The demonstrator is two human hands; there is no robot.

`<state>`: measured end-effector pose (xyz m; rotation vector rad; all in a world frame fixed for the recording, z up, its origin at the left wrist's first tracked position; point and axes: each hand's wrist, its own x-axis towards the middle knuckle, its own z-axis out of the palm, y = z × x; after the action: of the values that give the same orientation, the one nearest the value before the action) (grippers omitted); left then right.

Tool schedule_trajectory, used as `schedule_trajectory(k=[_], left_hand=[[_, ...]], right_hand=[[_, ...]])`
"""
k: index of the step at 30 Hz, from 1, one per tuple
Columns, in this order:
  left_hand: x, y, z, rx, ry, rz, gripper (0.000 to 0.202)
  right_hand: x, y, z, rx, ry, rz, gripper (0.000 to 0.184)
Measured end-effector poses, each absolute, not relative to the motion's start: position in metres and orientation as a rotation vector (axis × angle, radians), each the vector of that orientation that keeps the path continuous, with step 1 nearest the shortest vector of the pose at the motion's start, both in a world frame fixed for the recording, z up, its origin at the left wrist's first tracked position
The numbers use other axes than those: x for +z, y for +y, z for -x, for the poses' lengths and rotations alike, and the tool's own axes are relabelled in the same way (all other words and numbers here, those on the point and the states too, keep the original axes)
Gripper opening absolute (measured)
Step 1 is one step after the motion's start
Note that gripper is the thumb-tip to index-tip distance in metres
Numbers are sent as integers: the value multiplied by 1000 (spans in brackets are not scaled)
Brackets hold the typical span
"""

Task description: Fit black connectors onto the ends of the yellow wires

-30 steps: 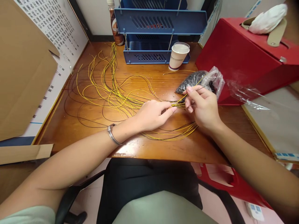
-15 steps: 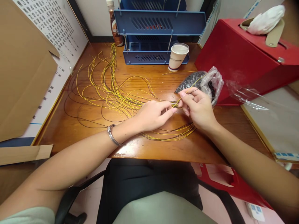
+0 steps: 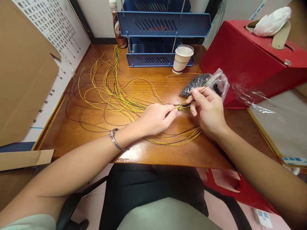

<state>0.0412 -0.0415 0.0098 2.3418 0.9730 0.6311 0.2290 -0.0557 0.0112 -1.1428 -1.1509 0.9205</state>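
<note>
A loose spread of thin yellow and black wires [image 3: 115,95] lies across the wooden desk [image 3: 79,134]. My left hand [image 3: 155,118], with a metal bracelet at the wrist, pinches the gathered wire bundle near the desk's middle. Just to its right, my right hand [image 3: 207,110] is closed on one or two wire ends, which stick out up and to the right. Behind that hand lies a clear plastic bag [image 3: 206,83] of small black parts. More wire loops [image 3: 182,137] curve below both hands.
A blue stacked letter tray [image 3: 163,32] stands at the back, with a paper cup [image 3: 182,59] in front of it and a brown bottle [image 3: 117,27] to its left. A red box [image 3: 251,57] fills the right. Cardboard [image 3: 24,80] leans at the left.
My right hand moved left toward my left hand, then back to the right and slightly up with the wire ends. My left hand stayed put on the bundle.
</note>
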Motion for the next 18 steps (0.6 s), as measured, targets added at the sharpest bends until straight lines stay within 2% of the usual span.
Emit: schedule_trajectory(k=[11,18], left_hand=[[10,-41,-40,623,892,-2318,54],[12,-42,-40,583,866,-2322,53]], right_hand=[[15,-57,-230,1018,-1182,1168,29],[18,-65,-225,1101,-1353,1192,30]])
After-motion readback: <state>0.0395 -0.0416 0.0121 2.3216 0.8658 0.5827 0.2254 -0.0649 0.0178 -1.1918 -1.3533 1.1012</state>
